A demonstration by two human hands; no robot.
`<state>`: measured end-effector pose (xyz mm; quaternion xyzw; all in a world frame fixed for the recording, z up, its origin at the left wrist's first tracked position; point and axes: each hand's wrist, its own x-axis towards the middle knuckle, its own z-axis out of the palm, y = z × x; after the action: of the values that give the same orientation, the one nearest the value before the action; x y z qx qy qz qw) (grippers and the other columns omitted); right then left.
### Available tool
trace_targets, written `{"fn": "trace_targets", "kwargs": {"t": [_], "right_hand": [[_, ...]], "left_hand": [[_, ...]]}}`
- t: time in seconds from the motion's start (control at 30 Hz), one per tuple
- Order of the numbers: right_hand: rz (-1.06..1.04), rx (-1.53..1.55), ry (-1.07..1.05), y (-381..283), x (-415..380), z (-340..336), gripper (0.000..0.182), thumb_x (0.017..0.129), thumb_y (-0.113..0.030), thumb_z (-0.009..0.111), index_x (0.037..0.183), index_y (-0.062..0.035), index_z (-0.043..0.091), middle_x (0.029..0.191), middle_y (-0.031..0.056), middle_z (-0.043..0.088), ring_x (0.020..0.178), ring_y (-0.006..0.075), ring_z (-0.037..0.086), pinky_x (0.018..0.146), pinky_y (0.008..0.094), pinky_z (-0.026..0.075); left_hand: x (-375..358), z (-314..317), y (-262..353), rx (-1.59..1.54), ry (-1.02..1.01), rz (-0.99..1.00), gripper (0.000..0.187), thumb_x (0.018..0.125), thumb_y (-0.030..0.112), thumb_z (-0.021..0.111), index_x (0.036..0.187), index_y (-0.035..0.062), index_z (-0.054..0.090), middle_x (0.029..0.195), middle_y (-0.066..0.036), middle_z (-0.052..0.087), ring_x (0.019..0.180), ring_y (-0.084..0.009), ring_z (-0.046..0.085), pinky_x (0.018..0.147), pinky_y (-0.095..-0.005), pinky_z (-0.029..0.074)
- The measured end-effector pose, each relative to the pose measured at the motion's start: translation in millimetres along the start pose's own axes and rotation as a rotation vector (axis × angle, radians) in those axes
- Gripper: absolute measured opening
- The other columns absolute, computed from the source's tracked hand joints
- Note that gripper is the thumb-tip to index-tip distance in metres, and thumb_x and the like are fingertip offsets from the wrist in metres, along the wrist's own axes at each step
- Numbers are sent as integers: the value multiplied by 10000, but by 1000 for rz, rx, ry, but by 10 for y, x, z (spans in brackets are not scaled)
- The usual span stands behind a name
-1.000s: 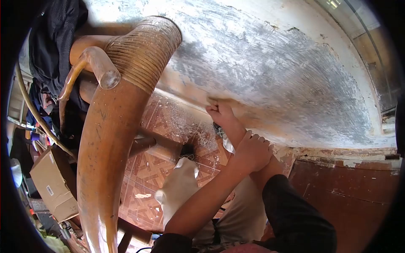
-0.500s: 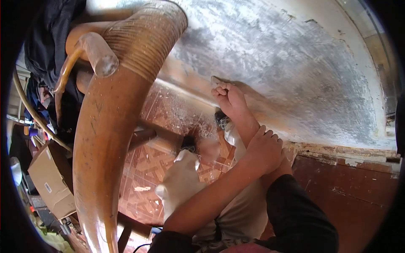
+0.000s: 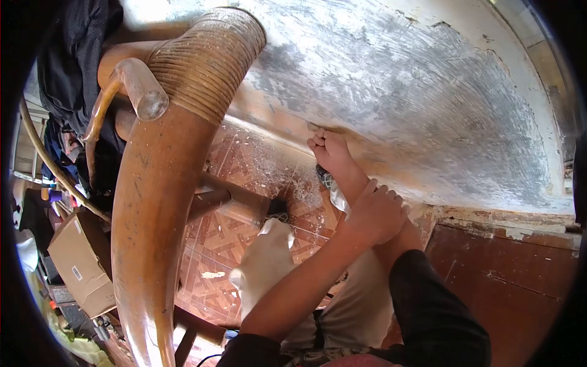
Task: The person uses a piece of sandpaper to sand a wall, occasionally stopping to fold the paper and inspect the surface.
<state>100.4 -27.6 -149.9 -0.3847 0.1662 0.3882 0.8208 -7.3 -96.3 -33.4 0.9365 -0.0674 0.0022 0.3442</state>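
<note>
My right hand (image 3: 330, 150) is closed around a scraper (image 3: 313, 126), held against the low part of the wall (image 3: 391, 92). Only a small end of the scraper shows past the fingers; the rest is hidden in the hand. My left hand (image 3: 378, 213) wraps over my right forearm (image 3: 353, 183), its fingers curled round it just above the wrist. Patchy white and grey scratched paint covers the wall, with bare tan patches near its foot.
A big horn-shaped wooden piece (image 3: 153, 202) stands close on the left, its ribbed end near the wall. White flakes lie on the patterned floor (image 3: 214, 244). A cardboard box (image 3: 79, 263) and dark cloth (image 3: 76, 61) are further left. A red-brown panel (image 3: 495, 287) is at right.
My right hand has shifted slightly down along the wall with the scraper. My left hand stays on the forearm. The whole view has moved a little.
</note>
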Motion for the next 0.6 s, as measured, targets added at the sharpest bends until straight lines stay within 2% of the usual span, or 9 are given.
{"fn": "trace_targets", "kwargs": {"t": [0.03,0.1,0.13,0.23,0.37,0.43,0.5,0.6], "right_hand": [[5,1,-8,2,84,18,157,918,55,367,824,-39,451,725,14,383,575,125,312,687,318,355],[-32,78,-256,-16,-36,119,136,928,45,376,863,-45,455,723,5,386,579,119,325,693,320,362],[-57,-17,-231,44,-29,55,86,936,33,409,912,-27,466,726,1,410,572,110,342,698,311,371],[-39,-27,-106,158,22,33,69,943,14,425,909,-20,474,728,0,430,565,103,351,726,310,392],[-106,12,-239,-8,-160,267,115,954,-7,395,864,-34,462,716,5,436,550,108,352,734,332,403],[-118,31,-207,66,-65,75,107,942,6,393,870,-23,467,702,6,421,544,109,333,703,326,386],[12,-6,32,120,134,-201,116,923,32,386,856,-29,458,686,8,401,539,117,304,688,320,372],[-73,100,-93,16,8,9,125,905,46,381,835,-36,444,674,9,378,536,129,282,668,320,359]], "left_hand": [[10,-32,19,40,-17,25,401,965,334,406,947,36,673,983,-130,669,1013,-283,595,1001,-432,342],[-21,18,44,46,-46,29,413,969,339,397,948,33,674,985,-136,670,1009,-286,596,1004,-433,339],[-26,89,6,12,-22,0,417,968,340,397,946,28,674,983,-144,671,1005,-289,599,1004,-434,340],[-15,21,-19,16,-1,-24,421,966,339,398,947,21,674,978,-157,675,999,-296,605,1002,-438,342],[-16,-151,32,19,-89,25,415,962,333,403,962,18,673,971,-160,678,996,-302,608,996,-444,346],[-42,38,-13,3,-40,1,410,961,331,406,957,20,672,970,-156,677,993,-302,608,993,-443,349],[-4,65,1,8,15,-8,404,959,329,410,952,22,671,970,-152,675,989,-302,607,989,-442,353],[16,-8,-22,-34,-9,-1,393,955,325,417,943,23,669,980,-149,671,991,-303,604,983,-441,360]]}}
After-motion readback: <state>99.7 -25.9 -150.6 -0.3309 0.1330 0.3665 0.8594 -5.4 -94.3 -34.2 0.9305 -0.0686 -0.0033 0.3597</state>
